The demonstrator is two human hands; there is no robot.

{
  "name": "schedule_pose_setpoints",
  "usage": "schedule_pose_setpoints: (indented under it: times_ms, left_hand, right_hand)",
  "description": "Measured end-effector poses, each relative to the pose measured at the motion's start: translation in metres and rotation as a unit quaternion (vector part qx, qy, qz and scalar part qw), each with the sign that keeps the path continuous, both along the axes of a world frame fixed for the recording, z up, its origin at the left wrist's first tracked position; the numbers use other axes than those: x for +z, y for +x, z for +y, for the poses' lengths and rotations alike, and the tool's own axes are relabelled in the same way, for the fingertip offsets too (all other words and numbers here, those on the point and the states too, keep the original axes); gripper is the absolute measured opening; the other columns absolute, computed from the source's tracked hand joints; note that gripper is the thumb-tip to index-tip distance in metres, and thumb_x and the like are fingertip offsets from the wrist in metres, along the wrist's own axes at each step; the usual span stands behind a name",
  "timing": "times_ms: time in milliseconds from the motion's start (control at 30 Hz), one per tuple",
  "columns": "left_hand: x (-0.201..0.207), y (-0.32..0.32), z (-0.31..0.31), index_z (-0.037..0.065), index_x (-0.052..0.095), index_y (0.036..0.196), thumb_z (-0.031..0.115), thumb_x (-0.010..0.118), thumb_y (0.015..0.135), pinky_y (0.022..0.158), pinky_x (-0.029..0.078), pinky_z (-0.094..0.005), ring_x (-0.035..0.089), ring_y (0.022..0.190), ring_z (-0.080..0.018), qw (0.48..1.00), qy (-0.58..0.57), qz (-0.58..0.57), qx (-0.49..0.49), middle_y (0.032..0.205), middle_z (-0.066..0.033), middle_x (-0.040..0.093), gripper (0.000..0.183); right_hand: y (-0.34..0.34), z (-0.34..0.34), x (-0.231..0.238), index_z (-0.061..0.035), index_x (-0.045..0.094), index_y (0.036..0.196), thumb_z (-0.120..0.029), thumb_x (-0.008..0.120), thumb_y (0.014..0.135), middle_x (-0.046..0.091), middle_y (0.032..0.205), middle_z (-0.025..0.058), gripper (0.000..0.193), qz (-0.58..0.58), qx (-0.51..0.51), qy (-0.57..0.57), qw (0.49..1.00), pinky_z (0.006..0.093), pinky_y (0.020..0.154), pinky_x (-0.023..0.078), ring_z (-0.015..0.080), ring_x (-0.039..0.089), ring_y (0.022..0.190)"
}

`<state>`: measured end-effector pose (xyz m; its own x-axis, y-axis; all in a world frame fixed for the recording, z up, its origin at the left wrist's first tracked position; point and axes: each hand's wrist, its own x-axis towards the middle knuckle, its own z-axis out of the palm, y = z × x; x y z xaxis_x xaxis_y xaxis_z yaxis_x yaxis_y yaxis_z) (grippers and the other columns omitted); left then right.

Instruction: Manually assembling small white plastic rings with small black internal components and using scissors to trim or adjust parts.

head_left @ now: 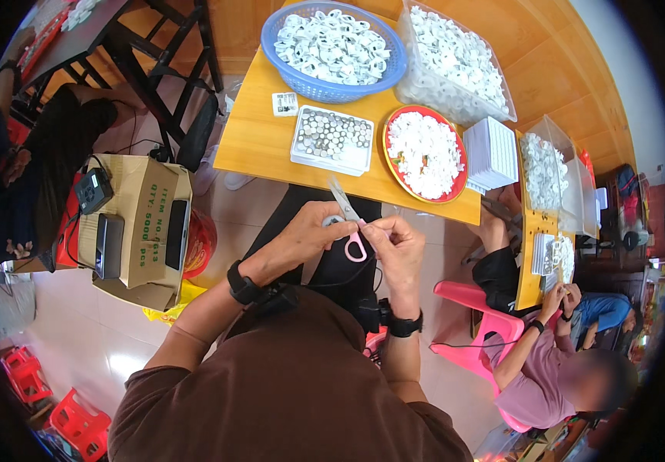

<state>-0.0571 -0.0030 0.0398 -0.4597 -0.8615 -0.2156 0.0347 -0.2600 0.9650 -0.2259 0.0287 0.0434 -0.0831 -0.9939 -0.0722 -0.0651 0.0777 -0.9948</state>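
In front of my lap, my left hand (305, 235) is closed, with a small round grey-white plastic piece (333, 221) between its fingers. Its thumb lies across against a pair of scissors (355, 247) with pink handles. The blades point up and away towards the table, and one handle loop hangs between my hands. My right hand (396, 245) is closed too, its fingertips pinching at the scissors' handles; part of the grip is hidden. Just beyond the blades, on the table's near edge, stands a clear box (328, 162) of small round metallic discs.
The wooden table (251, 146) holds a blue basket (332, 94) and a clear bin (444, 104) of white parts, a red plate (387, 158) of white pieces and stacked white trays (491, 150). A cardboard box (144, 223) stands left. At right, a person (536, 377) sits on a pink chair (463, 296).
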Motion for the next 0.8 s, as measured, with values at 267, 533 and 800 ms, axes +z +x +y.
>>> schedule_pose_setpoints:
  times_ms: [267, 533, 800]
  left_hand:
    - [0.006, 0.001, 0.004, 0.003, 0.066, 0.088, 0.022, 0.063, 0.085, 0.045, 0.031, -0.0178, 0.041, 0.051, -0.0013, 0.999, 0.022, 0.006, -0.036, 0.06, 0.0049, 0.05, 0.02]
    - [0.001, -0.009, 0.008, 0.001, 0.066, 0.087, 0.022, 0.061, 0.087, 0.046, 0.032, -0.0172, 0.042, 0.052, -0.0014, 1.0, -0.013, -0.022, -0.013, 0.06, 0.004, 0.051, 0.022]
    - [0.019, 0.002, 0.001, -0.001, 0.061, 0.11, 0.02, 0.05, 0.092, 0.061, 0.044, -0.0187, 0.055, 0.069, -0.007, 0.966, 0.146, 0.213, 0.017, 0.089, -0.0054, 0.063, 0.03]
  right_hand:
    - [-0.044, -0.025, 0.012, -0.0003, 0.065, 0.094, -0.017, 0.07, 0.081, 0.057, 0.067, -0.0002, 0.022, -0.063, 0.131, 0.086, 0.986, 0.0175, 0.044, 0.035, 0.0029, 0.047, 0.053]
    - [0.009, -0.006, -0.011, 0.0001, 0.048, 0.126, -0.025, 0.06, 0.088, 0.058, 0.106, 0.0067, 0.048, -0.273, 0.066, 0.074, 0.957, 0.0229, 0.078, 0.044, 0.011, 0.054, 0.092]
    - [-0.002, -0.011, 0.028, 0.0019, 0.063, 0.105, -0.013, 0.058, 0.088, 0.061, 0.095, 0.0051, 0.023, -0.16, -0.068, -0.039, 0.984, 0.0167, 0.053, 0.039, 0.0121, 0.061, 0.068]
